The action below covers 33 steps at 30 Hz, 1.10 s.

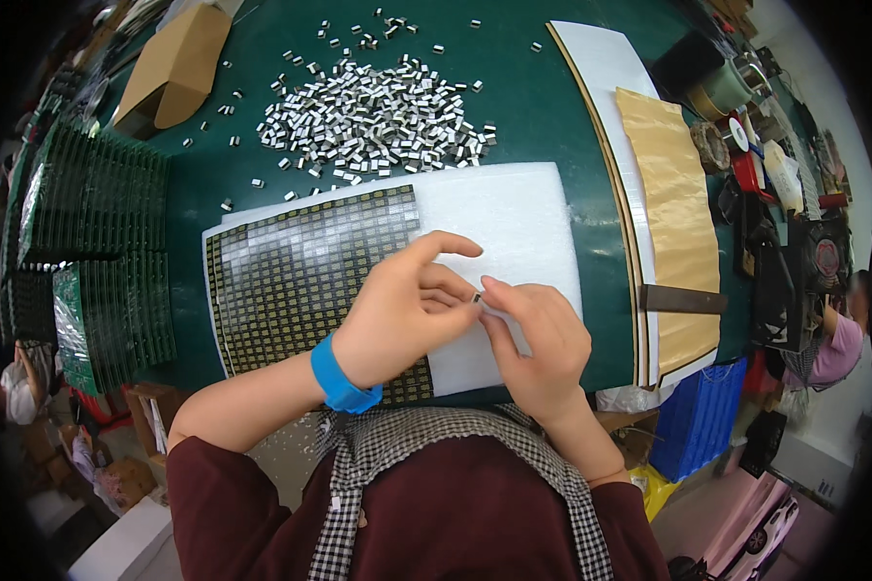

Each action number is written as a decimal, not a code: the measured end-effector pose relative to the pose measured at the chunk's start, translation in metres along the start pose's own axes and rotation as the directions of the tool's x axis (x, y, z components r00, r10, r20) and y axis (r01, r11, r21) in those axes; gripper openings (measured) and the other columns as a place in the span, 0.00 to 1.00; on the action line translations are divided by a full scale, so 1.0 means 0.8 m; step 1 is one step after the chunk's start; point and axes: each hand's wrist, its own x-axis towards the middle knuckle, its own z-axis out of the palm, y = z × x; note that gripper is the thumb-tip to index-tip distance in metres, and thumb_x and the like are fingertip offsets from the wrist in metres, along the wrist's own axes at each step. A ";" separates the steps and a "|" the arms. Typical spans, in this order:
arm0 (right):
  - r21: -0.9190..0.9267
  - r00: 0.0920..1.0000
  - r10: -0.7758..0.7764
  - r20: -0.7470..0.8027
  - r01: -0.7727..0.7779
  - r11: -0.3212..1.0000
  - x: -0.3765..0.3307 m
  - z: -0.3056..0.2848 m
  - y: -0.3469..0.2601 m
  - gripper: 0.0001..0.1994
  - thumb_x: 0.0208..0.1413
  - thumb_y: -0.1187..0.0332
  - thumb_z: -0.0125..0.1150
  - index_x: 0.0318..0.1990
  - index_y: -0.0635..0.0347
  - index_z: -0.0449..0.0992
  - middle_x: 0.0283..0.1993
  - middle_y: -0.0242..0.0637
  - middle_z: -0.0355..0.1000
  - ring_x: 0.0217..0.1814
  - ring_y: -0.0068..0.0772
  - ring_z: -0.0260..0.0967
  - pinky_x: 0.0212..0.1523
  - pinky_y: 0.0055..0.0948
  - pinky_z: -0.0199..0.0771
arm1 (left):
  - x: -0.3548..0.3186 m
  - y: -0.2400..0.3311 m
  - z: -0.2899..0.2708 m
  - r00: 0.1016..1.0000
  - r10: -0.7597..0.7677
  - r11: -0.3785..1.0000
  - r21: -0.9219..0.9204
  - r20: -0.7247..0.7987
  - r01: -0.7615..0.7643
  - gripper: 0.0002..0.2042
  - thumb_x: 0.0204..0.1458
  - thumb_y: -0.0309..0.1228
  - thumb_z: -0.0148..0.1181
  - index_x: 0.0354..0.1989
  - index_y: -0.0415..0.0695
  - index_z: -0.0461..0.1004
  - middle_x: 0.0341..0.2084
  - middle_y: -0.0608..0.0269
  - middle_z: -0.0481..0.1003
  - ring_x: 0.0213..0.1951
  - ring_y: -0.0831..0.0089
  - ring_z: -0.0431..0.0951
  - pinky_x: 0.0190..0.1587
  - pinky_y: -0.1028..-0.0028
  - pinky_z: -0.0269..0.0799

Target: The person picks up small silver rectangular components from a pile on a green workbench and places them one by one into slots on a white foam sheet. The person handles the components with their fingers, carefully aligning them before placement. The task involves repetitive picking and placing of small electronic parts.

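Above a white foam sheet [499,208], the fingertips of my two hands meet around a small silver-and-dark metal piece [477,298]. My left hand [402,300], with a blue band on its wrist, pinches the piece with its index finger raised. My right hand [543,339] closes thumb and forefinger on the piece from the other side; the fingers partly hide it. Under my left hand, a sheet of small dark rectangles with yellowish marks [300,281] lies in a grid on the foam. Beyond it spreads a heap of small silver-and-black metal pieces [368,121].
On the left of the green table [192,290] stand stacked green circuit boards [116,310]. A cardboard box [179,68] stands far left. To the right lie white boards [601,58], brown paper [669,194] and a dark bar [683,299]. A blue crate [698,416] is below.
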 end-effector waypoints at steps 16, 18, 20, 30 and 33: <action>0.714 0.707 0.582 0.401 -0.640 0.285 -0.007 -0.012 0.016 0.09 0.53 0.78 0.60 0.43 0.70 0.75 0.40 0.41 0.74 0.41 0.26 0.73 0.44 0.23 0.74 | 0.056 0.001 -0.061 0.873 0.485 0.211 0.960 0.059 -0.182 0.10 0.45 0.25 0.60 0.37 0.38 0.76 0.40 0.56 0.72 0.42 0.58 0.73 0.48 0.67 0.70; 0.730 0.728 0.569 0.381 -0.615 0.298 -0.011 -0.009 0.021 0.10 0.54 0.77 0.60 0.43 0.70 0.75 0.40 0.41 0.75 0.39 0.27 0.73 0.43 0.23 0.74 | 0.050 -0.009 -0.035 0.881 0.449 -0.050 0.989 0.150 -0.142 0.07 0.43 0.23 0.57 0.32 0.35 0.75 0.32 0.54 0.71 0.37 0.60 0.73 0.38 0.71 0.73; 0.721 0.714 0.590 0.378 -0.626 0.297 -0.010 -0.007 0.022 0.10 0.54 0.77 0.59 0.44 0.70 0.75 0.39 0.40 0.75 0.40 0.27 0.74 0.44 0.24 0.74 | 0.044 -0.013 -0.007 0.935 0.321 -0.299 0.953 0.148 -0.048 0.08 0.42 0.23 0.56 0.31 0.33 0.75 0.33 0.52 0.73 0.35 0.61 0.74 0.34 0.74 0.74; 0.684 0.779 0.560 0.281 -0.572 0.453 -0.007 -0.008 0.015 0.12 0.51 0.80 0.61 0.45 0.70 0.75 0.42 0.40 0.74 0.43 0.28 0.73 0.48 0.26 0.73 | 0.038 -0.025 -0.011 0.851 0.481 -0.291 0.954 0.210 -0.071 0.14 0.41 0.21 0.56 0.39 0.32 0.75 0.31 0.43 0.77 0.34 0.60 0.79 0.33 0.74 0.75; 0.546 0.869 0.482 0.108 -0.457 0.702 -0.006 -0.005 0.009 0.15 0.48 0.81 0.63 0.45 0.66 0.75 0.41 0.40 0.75 0.42 0.30 0.74 0.46 0.26 0.73 | 0.030 0.015 -0.035 0.898 0.437 0.504 0.816 0.043 -0.284 0.16 0.44 0.18 0.60 0.45 0.33 0.73 0.29 0.51 0.79 0.33 0.66 0.80 0.39 0.76 0.76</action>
